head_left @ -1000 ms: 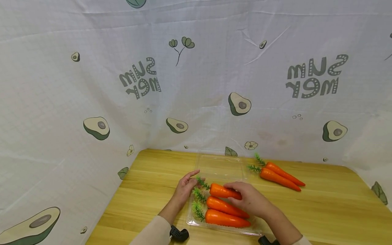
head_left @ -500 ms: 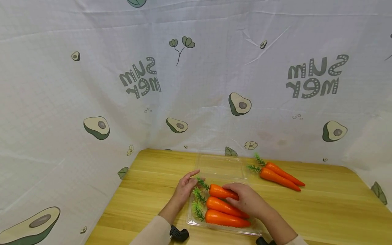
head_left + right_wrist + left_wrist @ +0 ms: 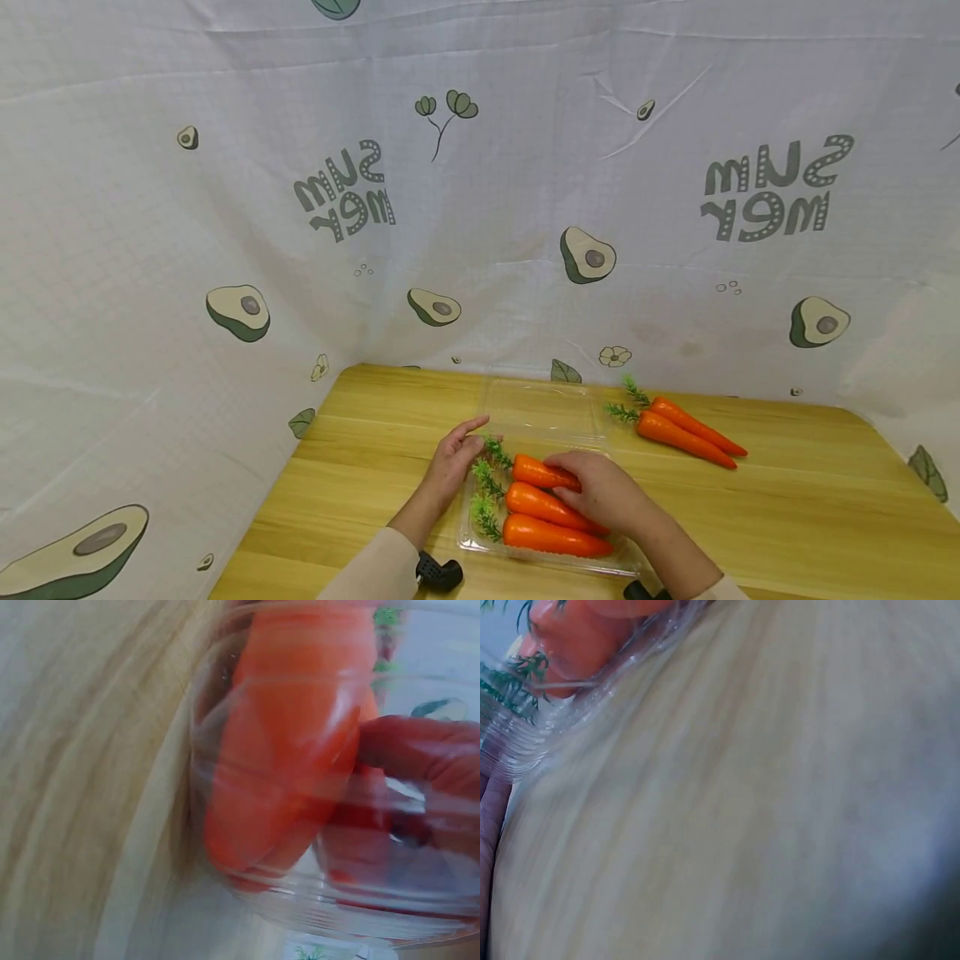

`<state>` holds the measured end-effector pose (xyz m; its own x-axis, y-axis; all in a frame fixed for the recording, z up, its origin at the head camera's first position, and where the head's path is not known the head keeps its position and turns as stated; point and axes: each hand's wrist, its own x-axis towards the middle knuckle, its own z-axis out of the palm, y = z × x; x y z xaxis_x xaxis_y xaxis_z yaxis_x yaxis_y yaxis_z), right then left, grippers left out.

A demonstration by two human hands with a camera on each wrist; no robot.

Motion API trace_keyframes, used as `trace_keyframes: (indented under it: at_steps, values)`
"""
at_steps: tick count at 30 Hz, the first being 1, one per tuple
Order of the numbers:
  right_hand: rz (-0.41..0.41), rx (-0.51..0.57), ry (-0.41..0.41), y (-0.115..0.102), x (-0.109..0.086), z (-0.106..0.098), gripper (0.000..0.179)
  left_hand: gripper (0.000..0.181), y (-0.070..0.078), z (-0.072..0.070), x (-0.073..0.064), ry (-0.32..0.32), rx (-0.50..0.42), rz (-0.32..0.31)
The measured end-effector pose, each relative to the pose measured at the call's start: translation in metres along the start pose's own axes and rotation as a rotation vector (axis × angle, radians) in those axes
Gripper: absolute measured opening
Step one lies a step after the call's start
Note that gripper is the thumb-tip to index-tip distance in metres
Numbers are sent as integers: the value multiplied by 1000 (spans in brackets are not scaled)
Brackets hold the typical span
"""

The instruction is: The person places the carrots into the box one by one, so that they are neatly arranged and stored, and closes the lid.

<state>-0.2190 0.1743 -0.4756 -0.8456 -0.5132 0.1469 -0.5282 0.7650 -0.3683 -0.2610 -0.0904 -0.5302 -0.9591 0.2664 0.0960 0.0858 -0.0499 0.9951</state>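
Observation:
Three orange toy carrots with green tops lie side by side in a clear plastic box. The farthest carrot [image 3: 531, 471] has its narrow end in my right hand [image 3: 606, 493], which grips it from above between thumb and fingers. Below it are the middle carrot [image 3: 551, 505] and the nearest carrot [image 3: 555, 536]. My left hand [image 3: 452, 458] rests at the left side of the box [image 3: 551, 565], index finger extended past the far carrot's leaves. In the left wrist view its fingers [image 3: 489, 817] lie along the ribbed plastic wall. The right wrist view looks through the box's end onto a carrot [image 3: 292, 735].
The box's clear lid [image 3: 543, 408] lies folded back behind it. To the right, another carrot [image 3: 684, 437] and a carrot just behind it [image 3: 701, 423] lie on the wooden table [image 3: 787, 500]. A printed white cloth [image 3: 510, 200] hangs around the back and sides.
My right hand and the far carrot have shifted slightly left and toward me, closer to the middle carrot. The left hand stays in place.

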Motion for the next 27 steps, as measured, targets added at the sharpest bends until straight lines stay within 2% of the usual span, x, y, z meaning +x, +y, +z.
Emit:
trace_keyframes:
  at_steps: [3, 11, 14, 21, 24, 27]
  values:
    - [21, -10, -5, -1, 0, 1, 35, 46, 1, 1, -1, 25, 19, -7]
    - [0, -39, -8, -1, 0, 2, 31, 46, 1, 1, 0, 18, -9, 3]
    - [7, 7, -6, 0, 0, 2, 30, 45, 0, 1, 0, 33, 13, 0]
    - [96, 201, 14, 2, -3, -1, 32, 46, 0, 0, 0, 25, 11, 14]
    - [121, 262, 60, 2, -7, -5, 31, 46, -1, 0, 0, 24, 10, 13]
    - [114, 279, 141, 4, -10, -10, 29, 46, 0, 0, 0, 23, 9, 13]
